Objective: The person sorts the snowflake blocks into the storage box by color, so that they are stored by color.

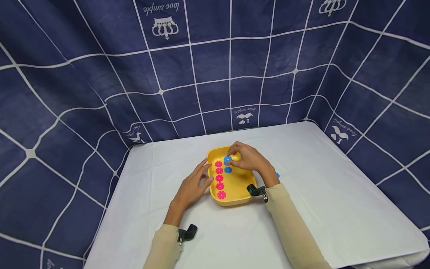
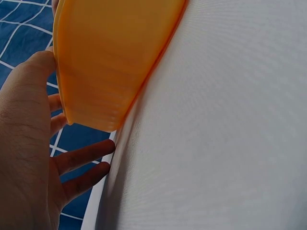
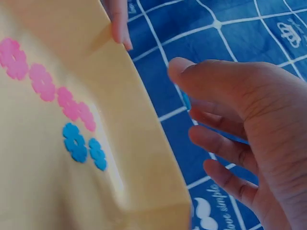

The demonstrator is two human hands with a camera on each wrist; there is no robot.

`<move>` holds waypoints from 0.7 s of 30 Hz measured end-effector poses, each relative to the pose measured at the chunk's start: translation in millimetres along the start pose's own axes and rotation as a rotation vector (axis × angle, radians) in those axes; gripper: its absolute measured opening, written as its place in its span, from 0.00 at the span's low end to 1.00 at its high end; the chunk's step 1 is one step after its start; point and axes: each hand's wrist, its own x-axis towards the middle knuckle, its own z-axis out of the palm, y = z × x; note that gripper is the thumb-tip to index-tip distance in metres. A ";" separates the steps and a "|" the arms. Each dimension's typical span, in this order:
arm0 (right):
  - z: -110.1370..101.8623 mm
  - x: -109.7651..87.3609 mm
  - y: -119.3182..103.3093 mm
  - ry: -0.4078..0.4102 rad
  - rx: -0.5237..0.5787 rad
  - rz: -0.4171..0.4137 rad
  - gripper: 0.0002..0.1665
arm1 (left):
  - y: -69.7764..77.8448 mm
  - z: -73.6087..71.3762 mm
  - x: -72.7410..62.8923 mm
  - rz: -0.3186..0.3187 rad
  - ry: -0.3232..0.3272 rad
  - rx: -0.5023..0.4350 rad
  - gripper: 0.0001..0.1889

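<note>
A yellow tray (image 1: pixel 236 192) lies on the table. Along its left side runs a column of several pink flower-shaped pieces (image 1: pixel 219 178); beside them are two blue flower-shaped pieces (image 3: pixel 74 143). Over the tray's far part, my right hand (image 1: pixel 246 157) pinches another blue flower-shaped piece (image 3: pixel 186 100) between thumb and forefinger, mostly hidden by the fingers in the right wrist view. My left hand (image 1: pixel 193 186) rests at the tray's left rim, its fingers spread and the thumb touching the edge. From below, the left wrist view shows that hand (image 2: pixel 29 120) beside the tray's outer wall.
One more blue piece (image 1: pixel 277 175) shows on the white tablecloth (image 1: pixel 322 209), just right of my right wrist. Dark blue curtains (image 1: pixel 208 93) with white lines hang behind and at both sides of the table. Each wrist wears a small black camera.
</note>
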 end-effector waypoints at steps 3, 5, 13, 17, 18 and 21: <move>1.8 4.4 -0.5 -0.026 -0.006 -0.003 0.15 | -0.1 -1.0 -0.2 0.007 0.002 -0.001 0.33; 2.4 7.8 -2.0 -0.058 -0.018 0.001 0.14 | -0.2 -1.5 -0.1 0.008 -0.001 -0.006 0.32; 4.9 23.1 -9.3 -0.218 -0.105 -0.050 0.20 | -3.7 -4.1 0.0 0.021 -0.006 -0.022 0.33; 5.9 31.2 -13.5 -0.283 -0.181 -0.093 0.20 | -5.6 -5.9 -0.4 0.033 -0.002 -0.041 0.33; 5.7 33.2 -14.9 -0.302 -0.199 -0.102 0.20 | -5.8 -5.9 -0.6 0.036 -0.003 -0.043 0.33; 4.2 38.5 -19.5 -0.369 -0.257 -0.114 0.20 | -5.8 -5.4 -1.2 0.048 -0.006 -0.048 0.34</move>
